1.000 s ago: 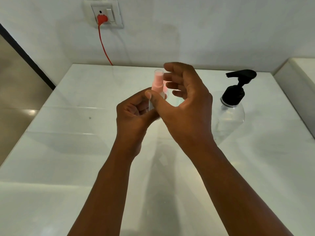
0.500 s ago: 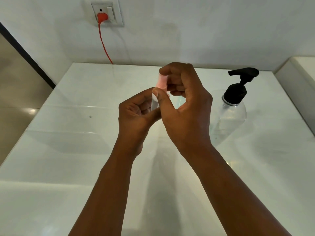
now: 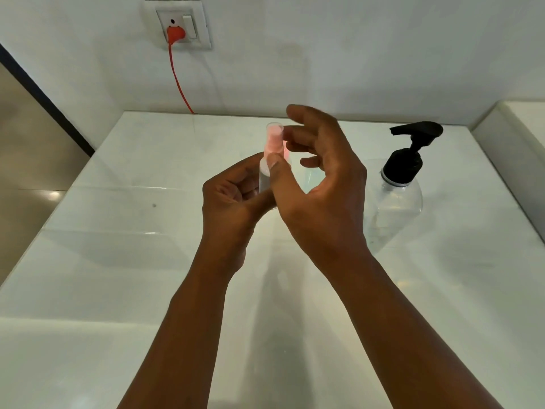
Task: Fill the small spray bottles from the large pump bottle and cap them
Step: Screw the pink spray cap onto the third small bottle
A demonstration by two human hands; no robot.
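Observation:
A small clear spray bottle [image 3: 264, 178] with a pink sprayer top under a clear cap [image 3: 274, 140] stands upright above the white counter [image 3: 118, 261], and my left hand [image 3: 233, 199] grips its lower body. My right hand [image 3: 321, 184] is at the bottle's top: its thumb presses the front of the pink part, while its fingers are spread and lifted off behind the cap. The large clear pump bottle [image 3: 395, 199] with a black pump head [image 3: 413, 143] stands on the counter to the right, apart from both hands.
An orange plug [image 3: 175, 33] sits in a wall socket at the back, its cord running down behind the counter. A raised white ledge [image 3: 519, 149] borders the counter on the right. The counter's left edge drops to a brown floor [image 3: 26, 160].
My right hand's fingers, curled round the cap half a second ago, have opened and lifted away; only the thumb stays on the bottle. My left hand keeps its grip.

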